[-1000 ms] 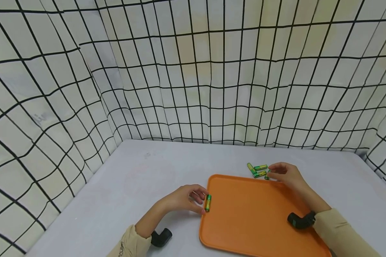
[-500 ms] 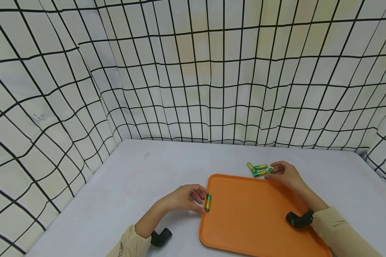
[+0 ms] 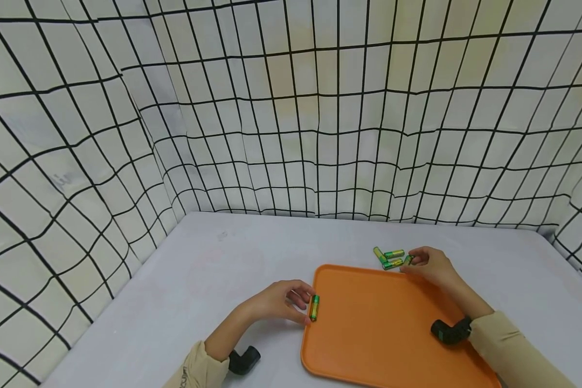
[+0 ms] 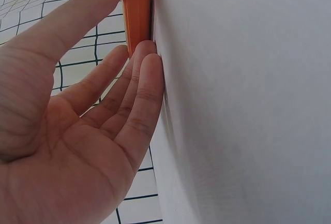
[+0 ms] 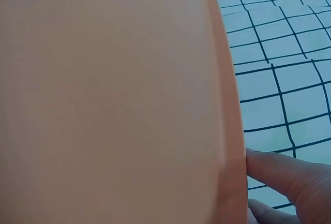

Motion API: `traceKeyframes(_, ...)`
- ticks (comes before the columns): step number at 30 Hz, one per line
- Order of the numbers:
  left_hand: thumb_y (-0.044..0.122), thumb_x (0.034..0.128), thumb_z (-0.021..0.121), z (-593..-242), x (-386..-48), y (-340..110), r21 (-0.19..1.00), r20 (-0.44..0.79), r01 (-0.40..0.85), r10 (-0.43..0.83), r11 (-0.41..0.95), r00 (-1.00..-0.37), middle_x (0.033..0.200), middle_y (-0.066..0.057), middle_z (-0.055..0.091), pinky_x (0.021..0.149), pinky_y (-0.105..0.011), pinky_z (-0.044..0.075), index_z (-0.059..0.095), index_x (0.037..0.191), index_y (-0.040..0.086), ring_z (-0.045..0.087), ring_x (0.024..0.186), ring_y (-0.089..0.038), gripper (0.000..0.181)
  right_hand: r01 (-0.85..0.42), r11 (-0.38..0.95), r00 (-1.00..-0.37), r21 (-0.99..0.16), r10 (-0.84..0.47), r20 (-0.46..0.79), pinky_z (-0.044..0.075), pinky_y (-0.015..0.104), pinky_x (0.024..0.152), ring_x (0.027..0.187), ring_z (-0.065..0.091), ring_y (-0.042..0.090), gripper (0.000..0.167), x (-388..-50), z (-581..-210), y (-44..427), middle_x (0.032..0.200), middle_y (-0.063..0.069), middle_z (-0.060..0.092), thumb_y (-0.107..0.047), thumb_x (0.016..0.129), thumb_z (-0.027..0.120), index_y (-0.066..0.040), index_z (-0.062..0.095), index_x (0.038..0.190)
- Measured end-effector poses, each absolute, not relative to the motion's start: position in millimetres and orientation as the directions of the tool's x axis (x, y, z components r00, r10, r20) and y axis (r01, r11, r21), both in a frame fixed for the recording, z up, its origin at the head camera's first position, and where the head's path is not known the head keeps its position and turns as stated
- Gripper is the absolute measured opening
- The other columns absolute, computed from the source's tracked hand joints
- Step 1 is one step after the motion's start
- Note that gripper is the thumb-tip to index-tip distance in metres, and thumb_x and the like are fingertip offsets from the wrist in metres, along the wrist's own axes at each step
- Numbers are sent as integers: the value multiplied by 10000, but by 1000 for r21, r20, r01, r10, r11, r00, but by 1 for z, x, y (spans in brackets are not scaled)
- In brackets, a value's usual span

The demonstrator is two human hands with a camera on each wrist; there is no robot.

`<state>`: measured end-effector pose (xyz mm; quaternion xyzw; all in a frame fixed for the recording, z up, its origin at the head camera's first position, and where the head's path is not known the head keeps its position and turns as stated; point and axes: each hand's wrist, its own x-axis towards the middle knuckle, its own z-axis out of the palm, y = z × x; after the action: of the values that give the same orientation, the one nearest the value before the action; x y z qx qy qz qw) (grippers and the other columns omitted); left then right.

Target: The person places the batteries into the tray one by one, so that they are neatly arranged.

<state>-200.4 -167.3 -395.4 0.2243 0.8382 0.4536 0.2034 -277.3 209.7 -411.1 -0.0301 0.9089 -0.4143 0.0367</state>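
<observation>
Pinching a green-and-yellow battery between thumb and fingers, a person's right hand sits just beyond the far edge of an orange tray. Three more batteries lie clustered beside it on the white worktop. Across the tray, the left hand, its fingers relaxed, touches the left rim, where a fifth battery lies lengthwise between thumb and forefinger; whether they touch it is unclear. Beige sleeves cover both forearms, and a black grid lines the pale walls.
</observation>
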Motion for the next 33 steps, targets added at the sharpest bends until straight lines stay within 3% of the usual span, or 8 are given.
traceKeyframes(9,102,789,816,-395,-201,-167,848,-137,196,562,492,-816,1043,-21,611,790,-208,507,611,1219,42,608,961,-178,480,-21,679,-995,-733,-89,-54,475,324,755,894,549,253,610,-282,-413,210,980,149,619,-248,830,782,130,549,1249)
traceKeyframes(21,113,789,821,-397,-202,-167,840,-135,206,562,501,-816,1039,-15,613,793,-203,506,612,1214,43,610,959,-173,479,-78,719,-996,-690,-90,19,493,326,715,837,584,236,611,-278,-415,210,904,133,651,-292,819,790,158,585,1178)
traceKeyframes(33,111,791,818,-396,-201,-167,842,-136,204,562,500,-816,1049,-42,616,793,-203,505,611,1212,40,610,960,-179,475,-73,709,-997,-702,-68,36,500,329,725,847,603,232,617,-275,-418,210,915,124,673,-342,813,787,129,610,1170)
